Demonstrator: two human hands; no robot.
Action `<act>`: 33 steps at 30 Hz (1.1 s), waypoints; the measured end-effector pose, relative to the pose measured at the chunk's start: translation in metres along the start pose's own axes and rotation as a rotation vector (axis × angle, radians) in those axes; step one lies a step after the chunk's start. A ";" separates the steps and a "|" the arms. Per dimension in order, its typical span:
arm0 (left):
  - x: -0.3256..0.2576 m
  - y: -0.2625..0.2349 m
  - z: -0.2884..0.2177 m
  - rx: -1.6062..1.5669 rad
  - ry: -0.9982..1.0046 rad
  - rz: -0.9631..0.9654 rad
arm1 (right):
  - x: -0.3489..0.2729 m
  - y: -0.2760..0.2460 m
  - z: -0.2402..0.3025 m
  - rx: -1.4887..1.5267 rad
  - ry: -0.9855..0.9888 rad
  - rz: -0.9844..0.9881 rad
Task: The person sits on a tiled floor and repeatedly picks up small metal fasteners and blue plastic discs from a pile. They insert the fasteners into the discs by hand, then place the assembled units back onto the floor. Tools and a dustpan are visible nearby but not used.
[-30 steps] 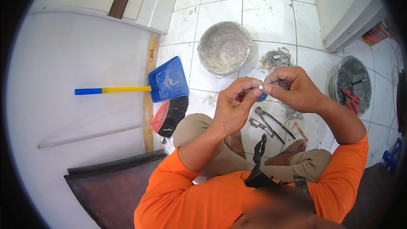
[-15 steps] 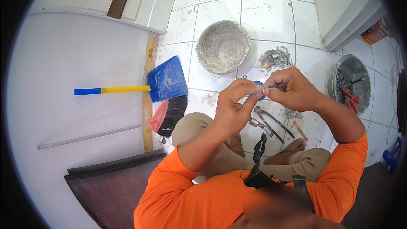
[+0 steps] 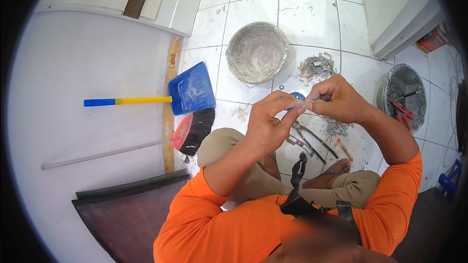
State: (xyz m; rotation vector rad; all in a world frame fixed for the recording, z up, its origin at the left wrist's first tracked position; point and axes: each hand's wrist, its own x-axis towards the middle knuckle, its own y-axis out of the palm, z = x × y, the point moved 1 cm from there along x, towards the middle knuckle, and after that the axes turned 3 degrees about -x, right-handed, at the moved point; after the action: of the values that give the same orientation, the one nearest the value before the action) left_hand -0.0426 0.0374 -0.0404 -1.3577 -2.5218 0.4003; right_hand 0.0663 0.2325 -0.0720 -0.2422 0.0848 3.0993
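Observation:
My left hand [image 3: 274,119] and my right hand [image 3: 337,100] meet fingertip to fingertip above the tiled floor, both closed in a pinch. Something small and pale sits between the fingertips, too small to name. Behind the fingers a round blue thing [image 3: 298,96] shows in part on the floor. Beyond my right hand lies a heap of small grey pieces [image 3: 317,67], with a second heap of thin grey pieces [image 3: 336,127] nearer me. Below my hands are pincers [image 3: 312,141] with dark handles, a flat metal strip [image 3: 298,144] and an orange-capped marker-like stick [image 3: 344,149].
A dirty bucket [image 3: 257,52] stands ahead; another bucket [image 3: 402,98] at the right holds red-handled tools. To the left are a blue dustpan [image 3: 191,88] with a yellow handle and a broom [image 3: 195,131]. A dark panel [image 3: 129,214] leans at the lower left.
Both hands stay pinched together, shifting only slightly. The right fingers have tilted a little, and more of the near heap of thin pieces shows.

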 end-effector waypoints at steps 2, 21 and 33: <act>0.000 -0.001 0.001 -0.013 -0.016 -0.003 | 0.001 0.001 0.000 0.024 0.007 -0.002; 0.002 -0.003 0.001 0.126 0.058 0.025 | 0.008 0.011 -0.026 0.419 0.180 -0.028; 0.004 -0.005 0.017 -0.512 -0.291 -0.055 | 0.008 0.001 -0.004 0.226 0.101 0.016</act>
State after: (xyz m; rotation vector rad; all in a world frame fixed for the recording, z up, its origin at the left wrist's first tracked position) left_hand -0.0541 0.0361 -0.0539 -1.4768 -3.0394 -0.0804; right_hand 0.0587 0.2313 -0.0777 -0.3902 0.4382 3.0553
